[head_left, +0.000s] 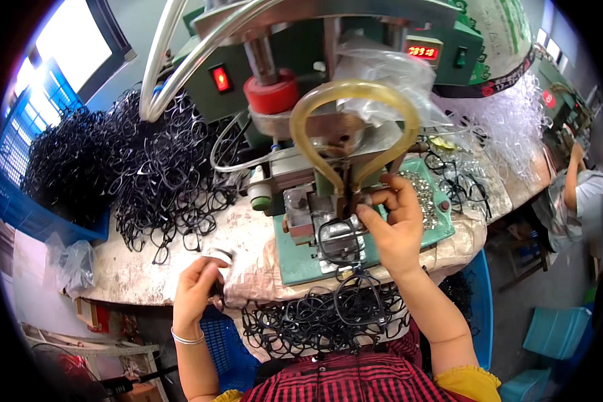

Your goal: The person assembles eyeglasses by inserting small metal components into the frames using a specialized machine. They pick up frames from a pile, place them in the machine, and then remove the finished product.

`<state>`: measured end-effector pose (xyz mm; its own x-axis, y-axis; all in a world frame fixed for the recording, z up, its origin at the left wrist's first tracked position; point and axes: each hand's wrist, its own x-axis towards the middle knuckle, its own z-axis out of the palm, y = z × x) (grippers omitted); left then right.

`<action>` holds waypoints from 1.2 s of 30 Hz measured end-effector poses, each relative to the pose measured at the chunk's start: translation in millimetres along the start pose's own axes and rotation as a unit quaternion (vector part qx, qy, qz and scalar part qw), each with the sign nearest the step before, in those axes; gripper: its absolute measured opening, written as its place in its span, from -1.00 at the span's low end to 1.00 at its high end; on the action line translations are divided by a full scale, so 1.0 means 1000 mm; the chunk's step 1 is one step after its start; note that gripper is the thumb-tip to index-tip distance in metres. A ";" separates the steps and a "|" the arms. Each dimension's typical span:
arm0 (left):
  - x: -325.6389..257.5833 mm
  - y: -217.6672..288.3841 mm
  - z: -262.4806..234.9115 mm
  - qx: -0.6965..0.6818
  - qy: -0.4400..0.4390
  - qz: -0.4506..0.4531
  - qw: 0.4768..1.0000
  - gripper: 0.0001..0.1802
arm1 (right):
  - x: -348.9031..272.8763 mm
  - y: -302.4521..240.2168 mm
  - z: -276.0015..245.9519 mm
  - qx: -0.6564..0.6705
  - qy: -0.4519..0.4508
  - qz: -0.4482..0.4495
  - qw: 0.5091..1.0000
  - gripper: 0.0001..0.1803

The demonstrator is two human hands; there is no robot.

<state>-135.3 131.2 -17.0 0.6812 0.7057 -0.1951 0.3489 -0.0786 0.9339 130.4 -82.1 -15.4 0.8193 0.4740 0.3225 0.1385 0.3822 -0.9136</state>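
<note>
Two bare hands work at a bench press. The right hand (392, 224) reaches up to the small fixture (328, 214) under the machine head (295, 87), thumb and fingers pinched together on a black eyeglass frame (338, 238) that lies on the green base plate (301, 264) — the frame's upper edge sits right at the fixture, its lenses' openings hanging toward the person. The left hand (197, 288) rests lower, at the near edge of the worn bench top (181, 248), its fingers curled around a small pale object (218, 256) whose kind I cannot tell; something dark shows under the palm.

More black frames lie heaped in the person's lap (315, 318), just below the base plate. A far larger heap of black frames (141, 174) covers the bench to the left, spilling from a blue crate (27, 214). A yellowish hose loop (355, 127) arches above the fixture. A tray of small metal pieces (425, 197) sits just right of the right hand — beyond it, at the far right, another person (576, 194) sits at the same bench.
</note>
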 end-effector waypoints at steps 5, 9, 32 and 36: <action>0.006 0.070 0.058 -0.235 0.054 0.430 0.870 -0.86 | 0.001 -0.003 0.005 0.016 0.007 0.010 1.000 -0.38; 0.017 0.132 0.096 -0.053 0.079 0.558 0.824 -0.86 | 0.001 -0.021 0.020 0.034 -0.001 0.031 0.999 -0.32; 0.024 0.122 0.100 -0.128 0.122 0.501 0.847 -0.84 | -0.010 0.000 0.026 0.092 -0.001 -0.024 0.995 -0.33; 0.025 0.124 0.099 -0.087 0.132 0.511 0.845 -0.85 | -0.010 0.001 0.023 0.030 0.011 -0.034 0.999 -0.57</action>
<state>-11.6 68.9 64.3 0.3938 0.4657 0.7925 -0.4502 -0.6540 0.6080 109.6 -67.6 -13.8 0.8217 0.4271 0.3774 0.1622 0.4595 -0.8732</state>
